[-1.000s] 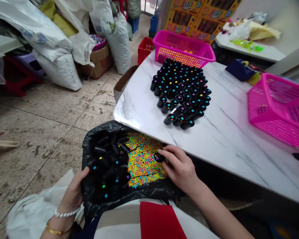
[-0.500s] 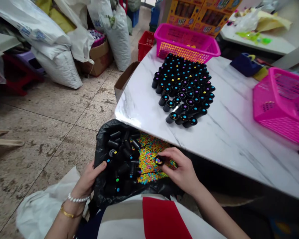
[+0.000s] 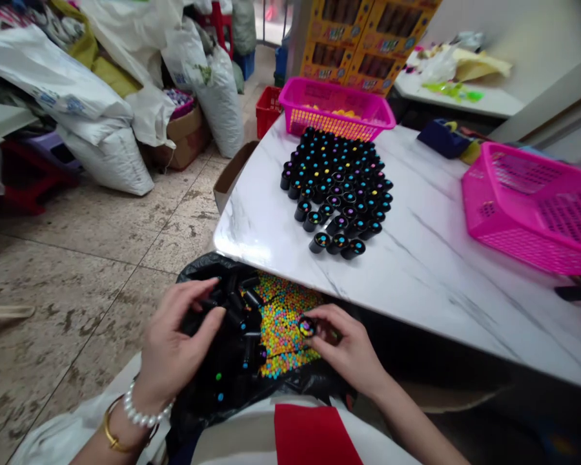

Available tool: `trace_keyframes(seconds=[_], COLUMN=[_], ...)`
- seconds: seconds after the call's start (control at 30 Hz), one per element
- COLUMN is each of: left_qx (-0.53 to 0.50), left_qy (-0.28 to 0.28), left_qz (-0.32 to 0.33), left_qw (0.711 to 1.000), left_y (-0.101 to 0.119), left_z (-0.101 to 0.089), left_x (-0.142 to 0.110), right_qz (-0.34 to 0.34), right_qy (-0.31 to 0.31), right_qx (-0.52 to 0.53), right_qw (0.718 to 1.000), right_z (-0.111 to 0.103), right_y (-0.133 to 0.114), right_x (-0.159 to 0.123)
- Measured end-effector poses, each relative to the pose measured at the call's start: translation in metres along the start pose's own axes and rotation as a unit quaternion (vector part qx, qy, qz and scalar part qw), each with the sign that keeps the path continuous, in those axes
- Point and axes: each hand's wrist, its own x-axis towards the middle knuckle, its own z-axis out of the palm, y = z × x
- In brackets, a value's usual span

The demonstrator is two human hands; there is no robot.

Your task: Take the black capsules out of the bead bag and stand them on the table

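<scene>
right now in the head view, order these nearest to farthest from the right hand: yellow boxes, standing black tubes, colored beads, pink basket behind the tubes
1. Colored beads, just left of the right hand
2. Standing black tubes, on the table
3. Pink basket, behind the tubes
4. Yellow boxes, beyond the basket

My left grip (image 3: 177, 349) covers part of the black tubes (image 3: 235, 315) below, and I cannot tell whether it touches one. My right grip (image 3: 346, 349) hides the far end of the small black cup (image 3: 306, 327) I hold. The worktop (image 3: 430, 258) and the nearer pink basket (image 3: 484, 200) run off the right edge. The top edge crops the yellow boxes (image 3: 336, 32), their lettering too blurred to read.
</scene>
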Motion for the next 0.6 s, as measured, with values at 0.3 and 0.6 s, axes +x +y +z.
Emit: trace_keyframes(seconds=[0.3,0.6], left_qx=[0.173,0.258], left_qy=[-0.233,-0.204], left_qz=[0.212,0.244], left_qw=[0.933,0.912], left_y=[0.045,0.055], left_z=[0.096,0.157], left_x=[0.092,0.115], right_qz=[0.014,-0.017], right_qy=[0.208,0.209], right_qx=[-0.076,-0.250], right_qw=[0.975,0.945], right_z=[-0.067,-0.082], right_y=[-0.009,-0.001], right_x=[0.034,0.079])
